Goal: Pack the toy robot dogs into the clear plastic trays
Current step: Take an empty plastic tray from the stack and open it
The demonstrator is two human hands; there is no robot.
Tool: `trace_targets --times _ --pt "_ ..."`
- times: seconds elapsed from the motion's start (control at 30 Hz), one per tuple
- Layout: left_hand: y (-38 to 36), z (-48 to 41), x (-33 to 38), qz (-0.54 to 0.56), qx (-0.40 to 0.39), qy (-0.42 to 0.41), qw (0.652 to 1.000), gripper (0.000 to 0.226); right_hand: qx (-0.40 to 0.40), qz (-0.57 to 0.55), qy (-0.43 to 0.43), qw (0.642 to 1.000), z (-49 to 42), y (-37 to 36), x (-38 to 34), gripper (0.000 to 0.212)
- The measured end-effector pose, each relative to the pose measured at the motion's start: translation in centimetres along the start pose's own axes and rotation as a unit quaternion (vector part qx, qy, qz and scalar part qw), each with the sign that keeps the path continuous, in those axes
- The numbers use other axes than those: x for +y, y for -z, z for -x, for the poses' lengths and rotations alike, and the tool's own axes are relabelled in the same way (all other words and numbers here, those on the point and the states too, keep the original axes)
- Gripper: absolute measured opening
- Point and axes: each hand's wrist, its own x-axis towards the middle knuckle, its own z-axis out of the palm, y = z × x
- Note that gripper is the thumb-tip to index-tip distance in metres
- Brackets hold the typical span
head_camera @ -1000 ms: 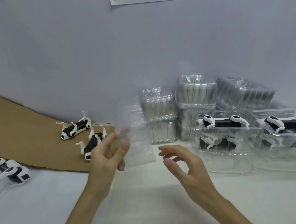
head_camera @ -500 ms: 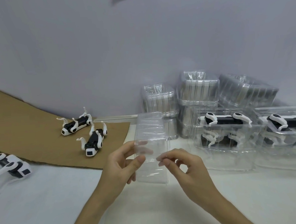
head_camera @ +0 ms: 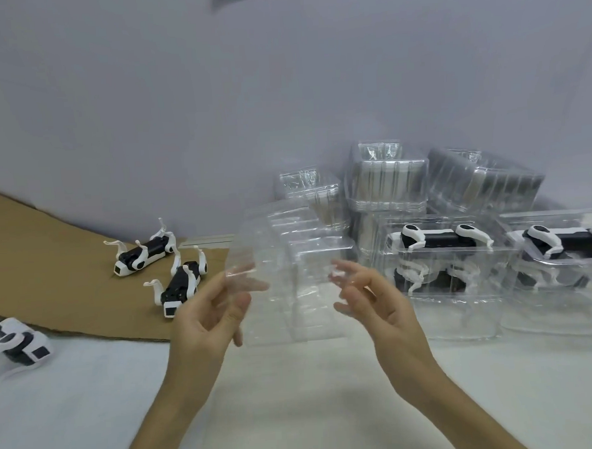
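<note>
Over the white table, between my hands, I hold an empty clear plastic tray (head_camera: 295, 276); it is blurred and looks like two nested trays. My left hand (head_camera: 208, 318) pinches its left edge, thumb in front and fingers behind the plastic. The curled fingers of my right hand (head_camera: 377, 306) grip its right side. Two black-and-white toy robot dogs (head_camera: 145, 254) (head_camera: 181, 287) lie on their backs on brown cardboard (head_camera: 50, 271) to the left. A third dog (head_camera: 18, 342) lies at the left edge.
Two clear trays, each holding a dog (head_camera: 443, 244) (head_camera: 563, 241), stand at the right. Stacks of empty nested trays (head_camera: 385, 182) (head_camera: 481, 183) (head_camera: 310, 189) rise behind them against the grey wall. Bare white tabletop (head_camera: 296, 396) lies under my forearms.
My hands have moved apart, each keeping a side of the clear tray. The plastic now spans wider between them and sits a little higher.
</note>
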Motion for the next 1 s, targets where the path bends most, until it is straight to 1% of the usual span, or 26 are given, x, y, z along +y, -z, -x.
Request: trace_targets --times 0.1,0.17,0.2,0.27,0.3,0.4,0.5,0.53,0.6,0.7,0.83,0.9,1.0 --pt "1.5 -0.4 -0.3 0.007 0.099 0.002 0.995 0.018 0.058 -0.087 -0.017 0.994 -0.6 0.9 -0.3 0.013" --pt "2.6 -0.8 -0.8 -0.051 0.138 0.001 0.989 0.021 0.106 -0.105 -0.014 0.989 -0.8 1.4 -0.7 0.018" --pt "2.9 -1.1 -1.0 -0.094 0.143 0.005 0.985 0.027 0.128 -0.106 -0.009 0.986 -0.8 1.5 -0.9 0.02" --pt "2.8 -1.6 -1.8 -0.189 0.132 0.015 0.973 0.035 0.166 -0.093 0.01 0.982 -0.6 1.4 -1.1 0.021" --pt "2.4 -2.0 -2.3 -0.247 0.116 0.019 0.962 0.033 0.182 -0.081 0.023 0.98 -0.5 1.3 -1.2 0.022" --pt "0.4 -3.4 -3.3 -0.412 0.053 0.001 0.91 0.031 0.214 -0.051 0.072 0.973 0.0 0.7 -1.4 0.022" --pt "-1.0 -5.6 -4.4 -0.528 -0.017 0.002 0.849 0.037 0.232 -0.028 0.11 0.966 0.2 0.3 -1.5 0.018" --pt "-1.2 -6.3 -4.8 -0.559 -0.028 0.004 0.828 0.037 0.237 -0.025 0.113 0.965 0.2 0.4 -1.5 0.018" --pt "-1.7 -7.7 -5.5 -0.591 -0.024 0.015 0.807 0.035 0.246 -0.026 0.11 0.963 0.2 0.4 -1.5 0.018" --pt "-2.3 -9.7 -6.4 -0.602 -0.023 0.013 0.798 0.031 0.255 -0.032 0.101 0.961 0.0 0.6 -1.3 0.018" --pt "-3.0 -11.3 -7.3 -0.643 -0.032 0.003 0.765 0.035 0.252 -0.045 0.092 0.962 0.0 0.7 -1.1 0.019" --pt "-3.2 -11.4 -7.8 -0.654 -0.03 0.0 0.756 0.044 0.25 -0.054 0.084 0.963 0.0 0.8 -0.9 0.018" --pt "-2.8 -11.7 -8.6 -0.658 -0.042 -0.009 0.752 0.068 0.246 -0.075 0.065 0.964 -0.1 0.8 -0.7 0.019"
